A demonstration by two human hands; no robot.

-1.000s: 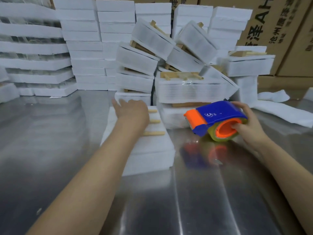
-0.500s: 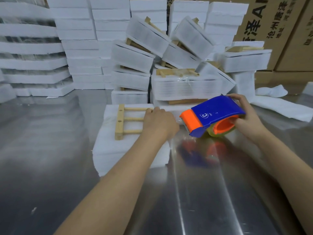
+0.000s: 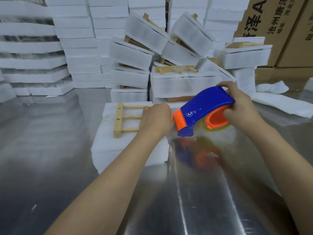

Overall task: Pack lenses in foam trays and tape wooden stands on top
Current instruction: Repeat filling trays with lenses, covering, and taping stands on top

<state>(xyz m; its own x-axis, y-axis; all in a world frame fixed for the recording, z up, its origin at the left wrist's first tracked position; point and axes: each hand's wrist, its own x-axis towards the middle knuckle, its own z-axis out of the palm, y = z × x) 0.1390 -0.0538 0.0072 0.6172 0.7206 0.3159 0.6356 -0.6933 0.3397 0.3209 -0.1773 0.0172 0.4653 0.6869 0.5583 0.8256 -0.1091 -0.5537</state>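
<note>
**Taping a stand onto foam**

Left hand (image 3: pixel 156 118) rests on the wooden stand (image 3: pixel 126 119) lying on a foam tray (image 3: pixel 108 145). Right hand (image 3: pixel 240 106) grips a blue-orange tape dispenser (image 3: pixel 201 111), nose right by the left hand's fingers. Steel table (image 3: pixel 50 167).

Left hand (image 3: pixel 156 119), centre of the frame: bare, no covering on its back or knuckles. Left forearm (image 3: pixel 110 184): bare along its whole visible length, from the wrist to the lower edge. Right hand (image 3: pixel 240 106), right of centre: bare. Right forearm (image 3: pixel 284 158): bare from the wrist to the right edge. Fingernail detail too blurred to assess.
</note>
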